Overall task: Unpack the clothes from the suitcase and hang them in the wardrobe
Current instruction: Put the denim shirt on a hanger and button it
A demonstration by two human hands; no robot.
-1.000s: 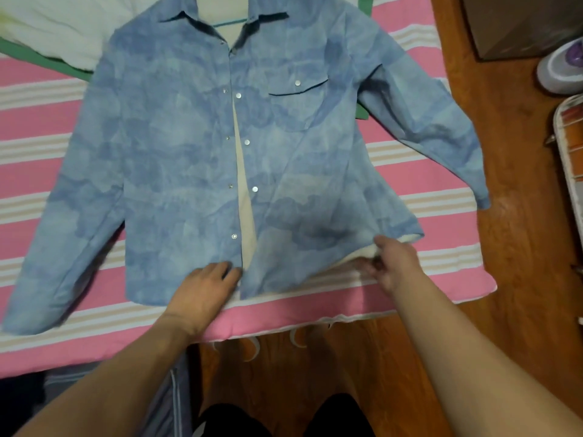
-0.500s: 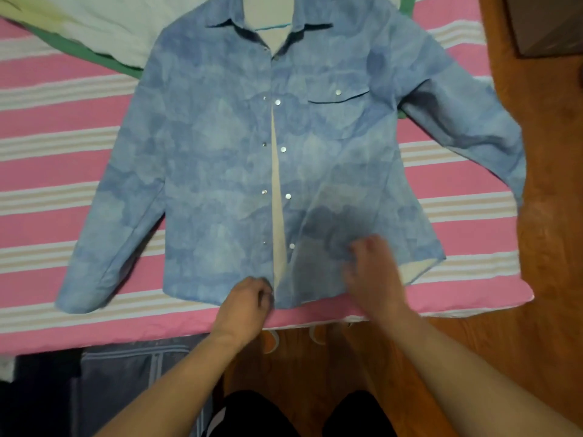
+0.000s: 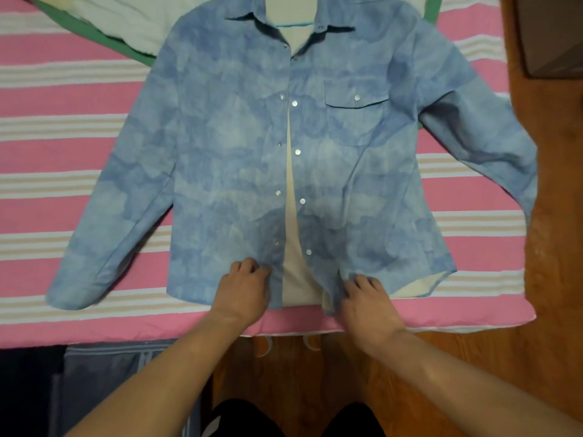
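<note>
I see the shirt [image 3: 227,159] lying flat on the bed [image 3: 47,146], front side up, with both sleeves spread out to the sides. It is blue with a pale cloud pattern, and its front is unbuttoned; a narrow gap runs down the middle and shows the cream lining [image 3: 291,247]. A thin blue hanger [image 3: 293,25] is visible inside the collar.

My left hand [image 3: 243,293] is at the hem, on the left front panel just beside the gap. Its fingers are curled and they pinch the edge of the cloth. My right hand [image 3: 366,305] is at the hem on the other panel, on the far side of the gap. Its fingers are also curled into the fabric and grip it; the cloth bunches a little there.

The right sleeve reaches past the edge of the bed, over the wooden floor [image 3: 561,247]. A white cloth with green border [image 3: 126,29] lies under the left shoulder of the shirt. Below the bed, at the lower left, is a grey thing [image 3: 104,370]; I cannot tell what it is.
</note>
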